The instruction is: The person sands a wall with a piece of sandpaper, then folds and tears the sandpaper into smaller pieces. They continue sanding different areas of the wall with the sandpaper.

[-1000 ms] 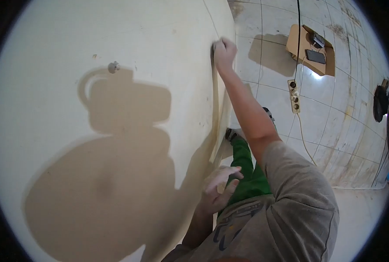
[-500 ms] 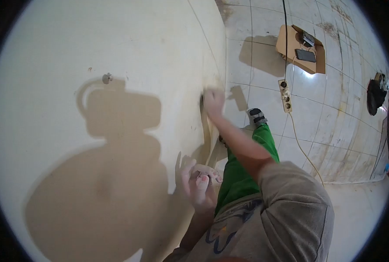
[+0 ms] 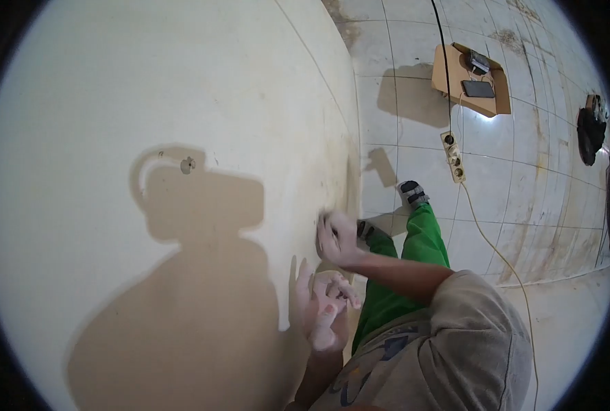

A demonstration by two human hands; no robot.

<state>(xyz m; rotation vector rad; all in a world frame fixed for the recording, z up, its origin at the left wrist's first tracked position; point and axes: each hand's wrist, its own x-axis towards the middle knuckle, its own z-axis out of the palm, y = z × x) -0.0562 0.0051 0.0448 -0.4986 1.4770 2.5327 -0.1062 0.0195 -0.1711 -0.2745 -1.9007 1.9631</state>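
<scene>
I stand close to a cream wall (image 3: 181,89). My right hand (image 3: 338,238) is closed in a fist and pressed against the wall low down, near my knees. A small dark pad shows between its fingers and the wall, blurred. My left hand (image 3: 323,306) is just below it beside the wall, fingers spread and holding nothing. My shadow falls on the wall to the left of both hands.
A small nail or screw (image 3: 187,164) sticks out of the wall. On the tiled floor (image 3: 524,178) lie a power strip (image 3: 454,157) with cables and an open cardboard box (image 3: 471,85) holding a phone. A dark object (image 3: 591,130) sits far right. My green trousers (image 3: 421,246) are below.
My right hand has slid down the wall from high up to knee height. My left hand has turned and spread its fingers beside the wall.
</scene>
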